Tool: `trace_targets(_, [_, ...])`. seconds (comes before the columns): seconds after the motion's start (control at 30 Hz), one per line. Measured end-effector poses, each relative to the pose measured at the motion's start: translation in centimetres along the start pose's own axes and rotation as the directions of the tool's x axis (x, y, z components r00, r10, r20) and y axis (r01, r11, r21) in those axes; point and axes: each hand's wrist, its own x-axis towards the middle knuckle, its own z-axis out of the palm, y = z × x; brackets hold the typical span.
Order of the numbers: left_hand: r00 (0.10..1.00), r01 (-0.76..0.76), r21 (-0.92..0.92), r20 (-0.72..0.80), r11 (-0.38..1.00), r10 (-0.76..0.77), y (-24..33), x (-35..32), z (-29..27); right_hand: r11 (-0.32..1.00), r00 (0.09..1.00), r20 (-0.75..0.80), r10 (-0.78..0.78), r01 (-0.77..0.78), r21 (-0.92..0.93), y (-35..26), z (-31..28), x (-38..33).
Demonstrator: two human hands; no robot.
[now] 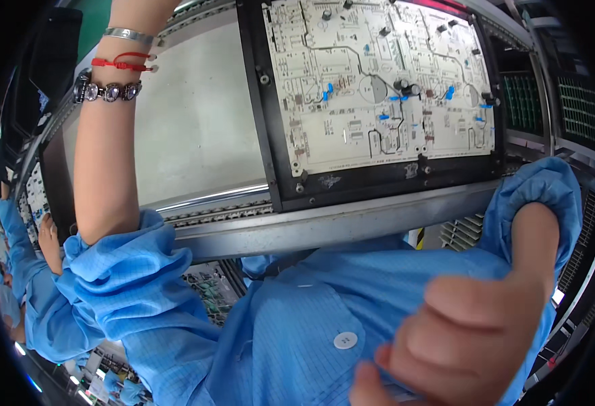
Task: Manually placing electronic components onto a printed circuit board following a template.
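My left arm reaches up across the left side of the view, with a silver bangle, a red cord and a jewelled bracelet at the wrist. Only the base of my left hand shows; the top edge cuts off the fingers. Close in front of my body at lower right, my right hand is curled closed and blurred; whatever its fingers hold, if anything, is hidden. Beyond it, a pale circuit board with black, blue and brown components lies in a black frame. Neither hand visibly touches the board.
A metal rail and a chain conveyor run along the near side. Left of the frame is a pale flat surface. A co-worker's hand shows at far left. Racks of green boards stand at right.
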Motion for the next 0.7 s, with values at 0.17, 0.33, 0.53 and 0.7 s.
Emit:
trace_targets(0.17, [0.973, 0.157, -0.178, -0.139, 0.971, -0.183, 3.4, -0.9, 0.1, 0.97, 0.996, -0.032, -0.085, 0.09, 0.224, -0.3, 0.7, 0.2])
trace_targets(0.33, [0.974, 0.161, -0.288, -0.108, 0.944, -0.199, 5.9, -3.0, -0.7, 0.986, 0.973, -0.155, -0.169, 0.169, -0.012, -0.7, 2.3, -5.4])
trace_targets(0.53, [0.887, 0.433, -0.518, 0.097, 0.738, -0.452, 9.5, -5.0, -2.1, 0.968, 0.996, 0.036, 0.076, -0.065, -0.243, 6.5, 2.5, -3.6])
trace_targets(0.7, [0.645, 0.696, -0.713, 0.566, 0.089, -0.514, 8.8, -6.8, -0.9, 0.93, 0.922, -0.152, 0.356, -0.365, -0.037, 9.6, 6.3, -4.3])
